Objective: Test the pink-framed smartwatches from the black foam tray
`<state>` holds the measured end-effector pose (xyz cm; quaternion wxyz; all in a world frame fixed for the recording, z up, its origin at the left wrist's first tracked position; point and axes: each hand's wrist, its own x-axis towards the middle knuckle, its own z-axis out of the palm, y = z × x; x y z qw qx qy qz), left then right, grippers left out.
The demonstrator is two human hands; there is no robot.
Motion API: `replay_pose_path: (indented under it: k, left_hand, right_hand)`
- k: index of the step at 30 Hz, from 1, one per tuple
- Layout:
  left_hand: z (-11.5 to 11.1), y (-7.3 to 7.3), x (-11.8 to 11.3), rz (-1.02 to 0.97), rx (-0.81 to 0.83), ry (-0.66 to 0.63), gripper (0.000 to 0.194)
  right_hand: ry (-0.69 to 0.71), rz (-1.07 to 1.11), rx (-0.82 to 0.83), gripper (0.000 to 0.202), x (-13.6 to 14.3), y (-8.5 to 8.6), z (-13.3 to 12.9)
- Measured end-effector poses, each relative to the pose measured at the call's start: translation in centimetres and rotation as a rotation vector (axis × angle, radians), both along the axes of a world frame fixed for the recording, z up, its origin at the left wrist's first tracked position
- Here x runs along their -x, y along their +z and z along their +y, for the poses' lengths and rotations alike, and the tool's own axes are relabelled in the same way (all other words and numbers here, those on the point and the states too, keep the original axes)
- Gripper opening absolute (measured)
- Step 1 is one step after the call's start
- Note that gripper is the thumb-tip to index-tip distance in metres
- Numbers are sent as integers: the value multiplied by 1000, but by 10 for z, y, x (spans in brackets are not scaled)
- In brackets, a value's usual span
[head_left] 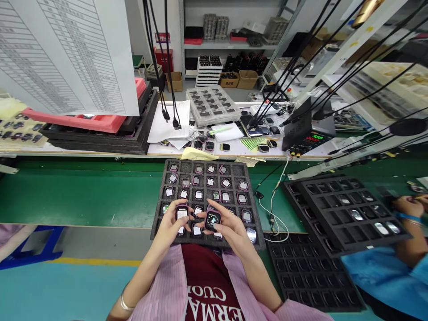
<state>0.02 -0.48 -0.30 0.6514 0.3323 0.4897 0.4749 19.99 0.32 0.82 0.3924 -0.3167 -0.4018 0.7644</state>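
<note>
My left hand point(172, 225) is closed around a smartwatch body point(182, 213) whose lit screen shows a white page. Beside it, my right hand point(229, 225) grips a second smartwatch body point(213, 220), with a purplish case and a dark watch face showing on its screen. Both are held over a grey foam tray point(245, 167) divided into square compartments. Many compartments hold similar watch bodies, most with lit white screens, such as a watch point(199, 195) in the middle. The hands hide part of the tray's lower rows.
Black foam trays point(321, 240) with watch parts are stacked at right, near a co-worker's arm point(413, 223). Behind stands a white shelf point(160, 156) with a clear plastic tray point(212, 104) and a power supply point(307, 133). Cables point(169, 67) hang down, and a printed sheet point(67, 53) blocks the upper left.
</note>
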Motion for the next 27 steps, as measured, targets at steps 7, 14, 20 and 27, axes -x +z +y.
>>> replay_pose_path:
  k: [7,14,20,27]
  left_hand:
    - [-2,-1,0,-6,8,5,41]
    - [-2,-1,0,-12,6,8,40]
    - [-3,2,-1,-22,8,14,40]
    - [-6,2,-1,-194,28,-21,35]
  right_hand:
    - [0,3,-12,53,0,3,-2]
    - [-11,-6,-36,52,2,2,-3]
    - [-111,-89,-46,49,6,-4,-3]
    - [-36,44,11,45,2,-2,-2]
